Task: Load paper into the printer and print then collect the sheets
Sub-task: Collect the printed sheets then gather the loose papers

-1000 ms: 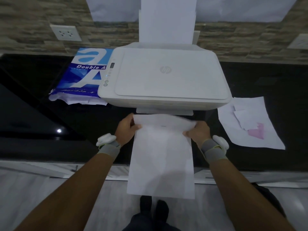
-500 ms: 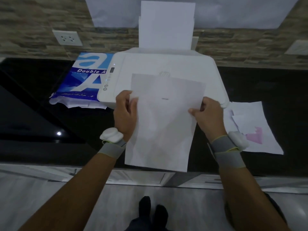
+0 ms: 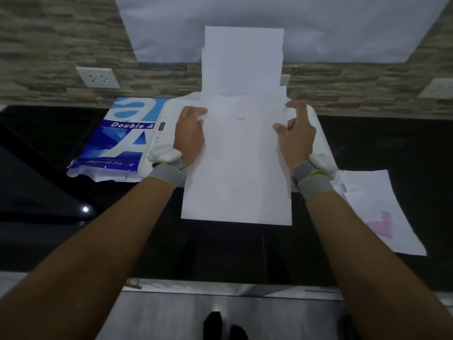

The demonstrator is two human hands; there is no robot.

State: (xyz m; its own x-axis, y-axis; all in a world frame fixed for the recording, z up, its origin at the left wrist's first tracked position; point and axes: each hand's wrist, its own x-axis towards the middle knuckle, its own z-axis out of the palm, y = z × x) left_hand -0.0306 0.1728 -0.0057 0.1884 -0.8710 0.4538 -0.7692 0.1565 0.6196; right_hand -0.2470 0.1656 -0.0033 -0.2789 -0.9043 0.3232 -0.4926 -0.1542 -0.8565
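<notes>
I hold a white printed sheet up in front of me, with a tiny line of print near its top. My left hand grips its left edge and my right hand grips its right edge. Behind it the white printer sits on the black counter, mostly hidden by the sheet. Blank paper stands upright in the printer's rear feed tray.
A blue Double A paper ream lies left of the printer. Loose sheets, one with a pink patch, lie on the black counter at right. Wall sockets sit on the stone wall. My feet show on the floor below.
Both hands have lifted the sheet from the printer's front output up and away from me, so it now covers the printer's top.
</notes>
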